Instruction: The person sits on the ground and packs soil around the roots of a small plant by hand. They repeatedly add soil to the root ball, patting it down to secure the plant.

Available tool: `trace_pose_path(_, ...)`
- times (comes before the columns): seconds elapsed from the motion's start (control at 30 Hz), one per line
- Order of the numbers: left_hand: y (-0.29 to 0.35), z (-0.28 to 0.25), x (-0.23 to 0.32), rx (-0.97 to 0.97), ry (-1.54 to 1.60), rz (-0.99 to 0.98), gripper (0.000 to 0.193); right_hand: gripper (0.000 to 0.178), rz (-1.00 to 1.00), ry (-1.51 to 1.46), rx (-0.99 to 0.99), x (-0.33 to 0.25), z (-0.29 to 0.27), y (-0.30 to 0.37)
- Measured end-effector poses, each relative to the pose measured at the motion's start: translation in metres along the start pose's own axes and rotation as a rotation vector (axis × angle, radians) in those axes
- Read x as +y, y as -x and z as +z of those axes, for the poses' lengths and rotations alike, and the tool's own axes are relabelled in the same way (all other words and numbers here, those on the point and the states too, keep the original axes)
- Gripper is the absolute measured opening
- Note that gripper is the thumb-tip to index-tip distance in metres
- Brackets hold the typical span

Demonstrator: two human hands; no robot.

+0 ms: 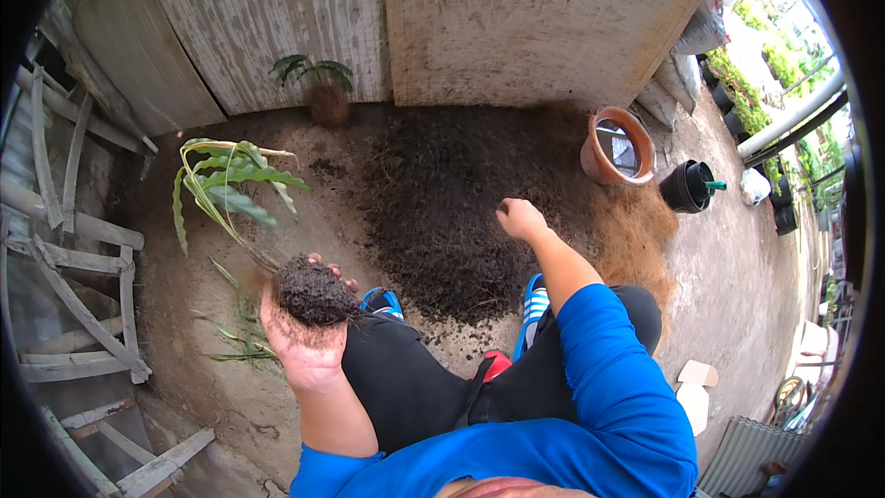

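Observation:
On the left, a leafy plant with long wavy green leaves leans away from me, its dark root ball resting in my left hand. The fingers curl round the soil at its far side. My right hand is above the right part of a heap of dark soil, its fingers drawn together. Whatever they may hold is hidden. Loose brown fibre lies to the right of that hand.
A terracotta-coloured pot and black pots stand at the right. A small plant with a fibrous root ball is by the far wall. Cut leaves lie at left, beside wooden racks. My shoes border the heap.

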State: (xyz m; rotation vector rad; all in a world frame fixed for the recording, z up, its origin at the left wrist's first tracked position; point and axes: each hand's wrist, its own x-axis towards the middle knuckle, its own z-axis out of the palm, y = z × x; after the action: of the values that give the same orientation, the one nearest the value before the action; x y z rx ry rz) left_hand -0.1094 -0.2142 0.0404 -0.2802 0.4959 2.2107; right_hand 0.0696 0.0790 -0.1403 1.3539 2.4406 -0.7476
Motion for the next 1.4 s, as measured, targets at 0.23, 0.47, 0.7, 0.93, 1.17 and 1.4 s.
trace_pose_path(0.23,-0.004,-0.001,-0.017,0.028,-0.047,-0.002,0.039,0.027,-0.063,-0.195,0.013,-0.005,0.051,-0.050)
trace_pose_path(0.47,-0.008,0.016,-0.029,0.194,-0.092,-0.013,0.031,0.033,-0.097,-0.434,0.129,-0.037,0.093,-0.099)
trace_pose_path(0.7,-0.018,0.016,-0.037,0.287,-0.159,0.014,0.030,0.067,0.000,-0.269,0.155,-0.063,0.121,-0.128)
trace_pose_path(0.93,-0.023,0.014,-0.050,0.335,-0.189,-0.021,0.031,0.087,0.114,0.037,0.034,-0.091,0.123,-0.132)
trace_pose_path(1.17,-0.023,0.013,-0.055,0.336,-0.211,-0.021,0.032,0.046,-0.083,0.094,0.118,-0.079,0.152,-0.126)
trace_pose_path(1.4,-0.020,0.014,-0.054,0.257,-0.244,-0.041,0.030,0.020,-0.292,0.005,0.158,-0.049,0.155,-0.124)
